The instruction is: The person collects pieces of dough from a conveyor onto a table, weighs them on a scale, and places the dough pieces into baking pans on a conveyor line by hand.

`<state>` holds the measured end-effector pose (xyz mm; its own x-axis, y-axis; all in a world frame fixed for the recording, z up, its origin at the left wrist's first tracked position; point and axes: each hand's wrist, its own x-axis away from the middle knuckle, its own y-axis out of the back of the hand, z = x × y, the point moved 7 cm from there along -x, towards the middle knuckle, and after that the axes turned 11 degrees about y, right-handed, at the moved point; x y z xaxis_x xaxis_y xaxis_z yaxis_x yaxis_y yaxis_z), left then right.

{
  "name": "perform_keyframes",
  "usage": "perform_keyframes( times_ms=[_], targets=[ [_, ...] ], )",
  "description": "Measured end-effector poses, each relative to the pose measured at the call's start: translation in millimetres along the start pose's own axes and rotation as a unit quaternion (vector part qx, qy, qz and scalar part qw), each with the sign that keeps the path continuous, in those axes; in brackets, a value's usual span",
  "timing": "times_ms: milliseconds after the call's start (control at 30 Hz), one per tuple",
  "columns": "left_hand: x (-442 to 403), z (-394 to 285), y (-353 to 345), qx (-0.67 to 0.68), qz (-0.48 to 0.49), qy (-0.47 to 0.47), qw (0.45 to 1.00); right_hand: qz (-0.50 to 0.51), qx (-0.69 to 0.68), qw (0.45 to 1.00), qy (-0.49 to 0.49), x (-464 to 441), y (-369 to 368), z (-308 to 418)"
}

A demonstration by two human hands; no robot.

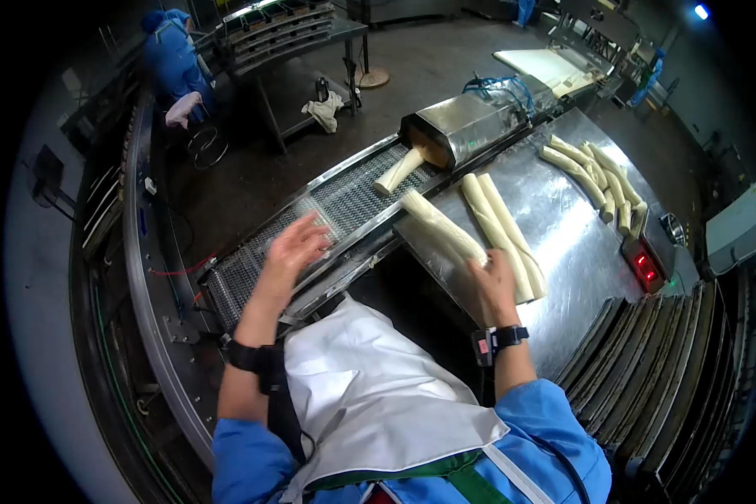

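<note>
Touching the near end of a pale roll [442, 225], the right hand [496, 281] is much nearer to it than the left hand [298, 244]; its fingers are partly curled, but whether they grip I cannot tell. From there the roll's long axis slants forward and leftward across the metal table [580, 265], its far end at the edge beside the mesh conveyor [336, 202]. Two more rolls [514, 235] lie just to its right. The left hand is empty, fingers loosely spread, apart from the roll
</note>
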<state>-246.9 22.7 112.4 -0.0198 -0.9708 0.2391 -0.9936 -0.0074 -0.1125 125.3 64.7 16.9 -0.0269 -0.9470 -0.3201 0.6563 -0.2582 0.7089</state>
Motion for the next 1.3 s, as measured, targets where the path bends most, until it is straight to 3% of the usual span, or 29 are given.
perform_keyframes(
  times_ms=[33, 100, 167, 233, 300, 367, 433, 500, 600, 667, 700, 767, 833, 933, 967, 1033, 1100, 1167, 1233, 1300],
  targets=[
    [5, 9, 32, -0.067, -0.045, 0.002, 0.997, -0.045, 0.101, 0.992, 0.057, 10, 15, -9],
    [25, 35, 99, -0.086, -0.131, 0.042, 0.987, -0.06, 0.154, 0.983, 0.079, 16, 31, -20],
    [52, 81, 191, -0.121, -0.228, 0.043, 0.965, -0.059, 0.169, 0.982, 0.054, 21, 37, -13],
    [100, 110, 267, -0.241, -0.313, 0.063, 0.917, -0.074, 0.178, 0.97, 0.145, 15, 33, 6],
    [162, 90, 282, -0.497, -0.438, 0.16, 0.732, -0.043, 0.123, 0.974, 0.184, -1, 7, 33],
    [210, 90, 304, -0.619, -0.454, 0.167, 0.618, -0.011, 0.062, 0.963, 0.261, -17, -34, 71],
    [245, 112, 332, -0.615, -0.492, 0.191, 0.585, 0.041, 0.012, 0.938, 0.343, -33, -89, 108],
    [268, 118, 324, -0.625, -0.485, 0.144, 0.595, 0.103, -0.01, 0.917, 0.385, -43, -132, 158],
    [269, 99, 303, -0.564, -0.488, 0.145, 0.65, 0.143, 0.107, 0.878, 0.444, -59, -203, 200],
    [276, 114, 325, -0.506, -0.496, 0.105, 0.697, 0.208, 0.23, 0.858, 0.41, -67, -247, 205],
    [283, 121, 332, -0.5, -0.507, 0.11, 0.693, 0.248, 0.271, 0.848, 0.382, -68, -257, 211],
    [281, 128, 338, -0.494, -0.453, 0.113, 0.733, 0.203, 0.315, 0.838, 0.397, -64, -258, 224],
    [281, 119, 333, -0.494, -0.454, 0.1, 0.735, 0.202, 0.318, 0.836, 0.399, -65, -259, 222],
    [280, 112, 321, -0.554, -0.466, 0.087, 0.685, 0.191, 0.29, 0.833, 0.43, -70, -243, 220],
    [279, 110, 319, -0.553, -0.467, 0.089, 0.684, 0.203, 0.261, 0.85, 0.411, -76, -246, 209],
    [280, 114, 323, -0.564, -0.463, 0.065, 0.681, 0.097, 0.121, 0.903, 0.4, -84, -225, 183],
    [282, 120, 327, -0.554, -0.46, 0.049, 0.691, 0.099, -0.166, 0.96, 0.205, -83, -166, 167],
    [281, 124, 329, -0.55, -0.462, 0.063, 0.693, 0.055, -0.299, 0.952, 0.027, -72, -128, 99],
    [281, 134, 338, -0.542, -0.464, 0.082, 0.696, -0.034, -0.409, 0.911, -0.033, -45, -81, 31],
    [285, 148, 354, -0.528, -0.475, 0.074, 0.7, -0.046, -0.325, 0.93, -0.164, -11, -35, -29]
  ],
)
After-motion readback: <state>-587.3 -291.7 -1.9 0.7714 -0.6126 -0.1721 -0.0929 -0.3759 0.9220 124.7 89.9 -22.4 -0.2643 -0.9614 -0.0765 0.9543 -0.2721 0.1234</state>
